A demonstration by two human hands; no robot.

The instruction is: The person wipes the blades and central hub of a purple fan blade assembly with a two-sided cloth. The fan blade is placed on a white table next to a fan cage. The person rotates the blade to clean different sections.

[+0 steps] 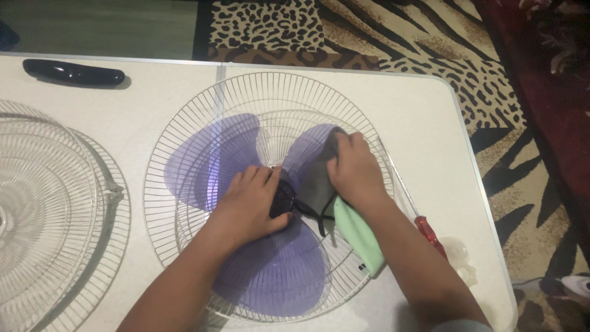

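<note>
A purple three-bladed fan blade (270,270) lies flat inside a white wire fan guard (184,135) on the white table (430,117). The left hand (252,200) rests over the blade's centre, fingers curled around the dark hub (284,195), gripping it. The right hand (355,172) sits just right of the hub on the upper right blade lobe, palm down, pressing a dark grey cloth (316,184) flat against it; a pale green part of the cloth (362,237) trails beneath the wrist. Right of the guard, touching its rim, lies a red-handled screwdriver (430,233). Left of the guard, a second wire guard (49,209) lies well apart from both hands. A black handle-shaped piece (74,72) lies above that, near the table's far edge.
</note>
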